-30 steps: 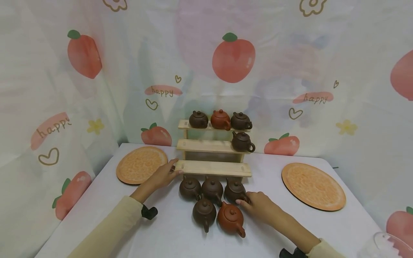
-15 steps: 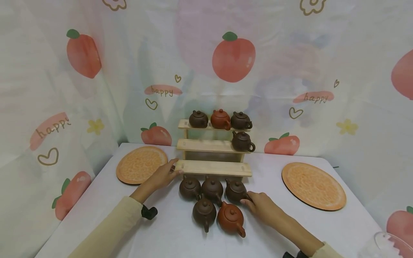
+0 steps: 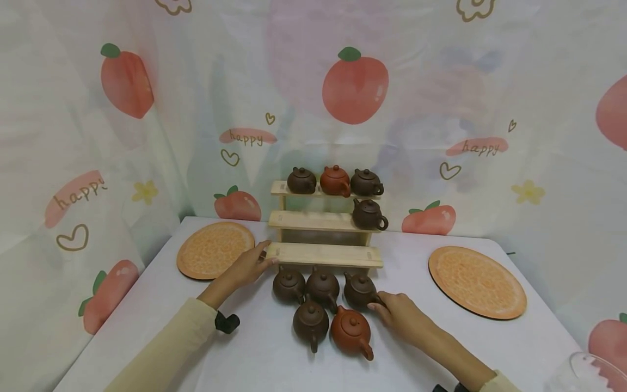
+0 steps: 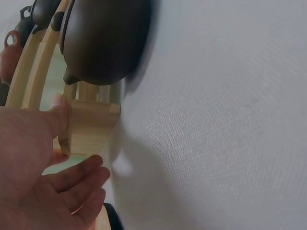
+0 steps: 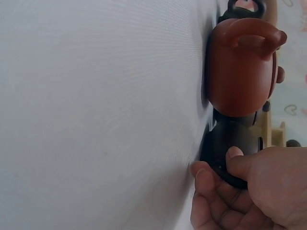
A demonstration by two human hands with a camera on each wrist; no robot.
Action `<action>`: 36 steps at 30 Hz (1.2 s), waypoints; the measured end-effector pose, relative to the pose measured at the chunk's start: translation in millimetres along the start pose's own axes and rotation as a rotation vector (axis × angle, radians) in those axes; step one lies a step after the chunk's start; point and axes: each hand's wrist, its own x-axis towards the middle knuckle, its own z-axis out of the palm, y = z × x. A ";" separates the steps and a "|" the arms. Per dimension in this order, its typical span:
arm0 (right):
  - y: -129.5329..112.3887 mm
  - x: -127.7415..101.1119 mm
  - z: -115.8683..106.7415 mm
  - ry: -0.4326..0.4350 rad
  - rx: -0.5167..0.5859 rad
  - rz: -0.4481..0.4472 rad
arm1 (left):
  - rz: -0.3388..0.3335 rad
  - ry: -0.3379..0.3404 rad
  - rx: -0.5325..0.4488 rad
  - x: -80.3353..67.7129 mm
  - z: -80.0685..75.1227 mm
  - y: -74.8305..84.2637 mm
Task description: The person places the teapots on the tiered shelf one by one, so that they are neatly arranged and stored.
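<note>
Head view: right hand [image 3: 401, 316], lower right of centre, thumb and finger pinched on the handle [image 5: 235, 181] of a dark teapot [image 3: 359, 290], which appears to rest on the desk [image 3: 254, 354] below the wooden stand [image 3: 323, 254]. Left hand [image 3: 249, 267], left of centre, grips the end of the stand's lowest shelf. Step, as judged: handle secured, lift not yet made. Next move would call for a firm pinch, pot level, clear of the near red teapot [image 3: 350, 331].
</note>
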 end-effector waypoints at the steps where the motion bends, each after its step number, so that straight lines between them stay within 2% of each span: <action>1: 0.4 0.0 -0.3 0.004 -0.001 -0.009 | -0.001 0.001 -0.002 0.1 -0.1 0.2; 12: 1.0 6.3 -12.5 0.026 0.027 -0.070 | -0.009 -0.004 -0.007 0.9 -1.5 0.7; 21: -15.7 20.5 -34.9 0.037 0.050 -0.074 | 0.001 -0.001 -0.005 -1.5 -2.0 1.2; 26: -24.1 36.6 -46.3 0.060 0.047 -0.084 | 0.004 -0.004 -0.008 -2.1 -2.6 2.3; 36: -38.0 83.5 -63.6 0.116 -0.017 -0.116 | -0.003 -0.008 -0.014 -0.5 -2.1 1.6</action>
